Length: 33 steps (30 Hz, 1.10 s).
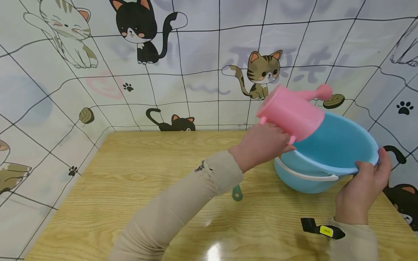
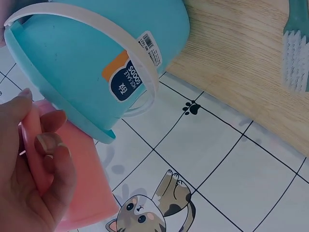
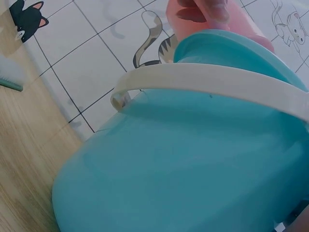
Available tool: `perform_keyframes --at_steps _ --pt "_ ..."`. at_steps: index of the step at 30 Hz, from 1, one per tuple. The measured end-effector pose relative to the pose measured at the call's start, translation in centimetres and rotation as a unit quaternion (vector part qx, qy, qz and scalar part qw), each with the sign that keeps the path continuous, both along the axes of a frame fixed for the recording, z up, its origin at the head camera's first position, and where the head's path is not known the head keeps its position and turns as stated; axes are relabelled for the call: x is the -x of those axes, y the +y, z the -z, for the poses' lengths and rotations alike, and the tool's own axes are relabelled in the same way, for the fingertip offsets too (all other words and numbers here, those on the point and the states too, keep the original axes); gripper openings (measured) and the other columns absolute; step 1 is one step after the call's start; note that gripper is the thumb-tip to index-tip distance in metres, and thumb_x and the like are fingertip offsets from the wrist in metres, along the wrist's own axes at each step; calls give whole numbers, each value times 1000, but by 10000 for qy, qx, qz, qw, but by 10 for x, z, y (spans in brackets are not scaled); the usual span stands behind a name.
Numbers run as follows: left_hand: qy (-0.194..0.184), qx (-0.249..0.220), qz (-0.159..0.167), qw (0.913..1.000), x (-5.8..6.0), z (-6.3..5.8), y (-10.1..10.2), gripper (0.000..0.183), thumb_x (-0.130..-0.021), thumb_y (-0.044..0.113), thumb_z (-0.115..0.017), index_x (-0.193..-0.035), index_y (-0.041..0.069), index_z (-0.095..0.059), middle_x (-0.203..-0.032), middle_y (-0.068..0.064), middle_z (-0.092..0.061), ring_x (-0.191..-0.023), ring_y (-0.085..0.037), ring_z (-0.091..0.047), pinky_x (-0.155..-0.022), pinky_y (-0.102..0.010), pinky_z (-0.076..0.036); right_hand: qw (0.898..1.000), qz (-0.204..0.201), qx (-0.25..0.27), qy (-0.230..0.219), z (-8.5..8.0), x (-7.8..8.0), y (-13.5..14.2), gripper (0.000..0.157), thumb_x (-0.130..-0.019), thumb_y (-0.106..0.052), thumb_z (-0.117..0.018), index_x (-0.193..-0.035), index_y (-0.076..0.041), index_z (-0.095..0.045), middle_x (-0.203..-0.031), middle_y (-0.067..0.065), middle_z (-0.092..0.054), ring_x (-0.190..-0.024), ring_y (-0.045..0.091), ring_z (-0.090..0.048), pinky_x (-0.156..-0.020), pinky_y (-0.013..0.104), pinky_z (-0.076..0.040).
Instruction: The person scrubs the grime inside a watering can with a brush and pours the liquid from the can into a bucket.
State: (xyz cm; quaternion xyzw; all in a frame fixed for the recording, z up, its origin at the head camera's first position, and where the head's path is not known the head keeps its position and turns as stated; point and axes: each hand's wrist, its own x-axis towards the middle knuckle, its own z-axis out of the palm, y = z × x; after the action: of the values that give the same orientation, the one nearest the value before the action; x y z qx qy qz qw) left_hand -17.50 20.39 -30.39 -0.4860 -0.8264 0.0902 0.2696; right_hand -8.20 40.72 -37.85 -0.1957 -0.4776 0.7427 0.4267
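My left hand grips the handle of a pink watering can, its fingers curled round it in the left wrist view. The can is held up at a slant over the left rim of a light blue bucket, its spout toward the back right. My right hand holds the bucket's right rim, thumb at the near side. The bucket leans, and its white handle hangs down the front. In the right wrist view the bucket wall fills most of the picture and the right hand is mostly hidden.
A brush with a green handle and white bristles lies on the wooden table, largely hidden behind the left forearm in the head view. Cat-print cloth walls stand behind and beside the table. A black strap juts from the right wrist.
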Motion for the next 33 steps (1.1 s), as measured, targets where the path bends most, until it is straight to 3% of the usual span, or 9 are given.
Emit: perform_keyframes --at_steps 8,15,22,27,33 --pt "-177 310 -54 9993 1 0 5 34 -90 54 -38 -75 26 -52 -60 9 -43 -59 -10 -38 -56 -22 -42 10000 -16 38 -12 1 0 0 53 -85 2 -42 -132 -23 -33 -135 -5 -31 -124 10 -27 -100 23 -29" --pt "-13 639 -8 9980 -3 -3 6 33 -92 50 -36 -77 26 -53 -64 10 -47 -64 -10 -41 -61 -23 -40 10000 5 -17 -15 1 1 -1 52 -86 0 -43 -131 -23 -34 -134 -4 -33 -123 10 -29 -98 22 -31" --pt "12 793 67 9968 -4 -8 5 34 -92 48 -36 -72 26 -51 -64 11 -49 -66 -11 -40 -70 -26 -33 9999 -37 8 140 0 2 -2 52 -85 1 -43 -131 -21 -34 -134 -3 -33 -123 11 -30 -98 23 -32" --pt "-83 746 46 9972 -4 -11 4 33 -92 46 -39 -71 25 -53 -69 12 -52 -70 -10 -41 -69 -23 -36 9999 -37 -49 125 -1 3 -3 51 -86 1 -42 -131 -21 -34 -134 -3 -33 -124 11 -30 -99 22 -31" --pt "-36 907 63 9959 -6 -14 4 33 -90 51 -42 -89 23 -61 -81 11 -55 -75 -9 -44 -64 -19 -41 9999 12 -104 59 0 3 -2 50 -86 0 -42 -131 -21 -34 -134 -3 -33 -123 11 -30 -98 22 -31"
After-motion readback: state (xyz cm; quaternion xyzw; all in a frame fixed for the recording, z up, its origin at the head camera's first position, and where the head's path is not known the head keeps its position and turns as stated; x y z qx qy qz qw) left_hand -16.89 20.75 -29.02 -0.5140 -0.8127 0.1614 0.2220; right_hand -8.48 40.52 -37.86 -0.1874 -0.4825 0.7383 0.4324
